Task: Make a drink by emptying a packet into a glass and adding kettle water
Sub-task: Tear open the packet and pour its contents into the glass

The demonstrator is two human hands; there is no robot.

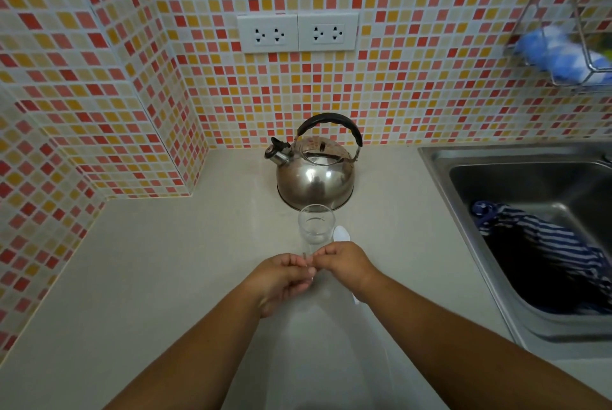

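A clear, empty glass [316, 224] stands on the pale counter [165, 260], just in front of a steel kettle [314, 174] with a black handle. My left hand [284, 280] and my right hand [344, 264] meet just in front of the glass. Both pinch a small, thin packet [307, 262] between their fingertips; only a sliver of it shows. A white plastic spoon [341, 233] lies to the right of the glass, its handle mostly hidden under my right hand.
A steel sink [530, 211] sits at the right with a blue striped cloth [543, 244] in it. A double wall socket [298, 33] is above the kettle. A wire rack [569, 45] with a blue sponge hangs at upper right. Tiled walls bound the left and back.
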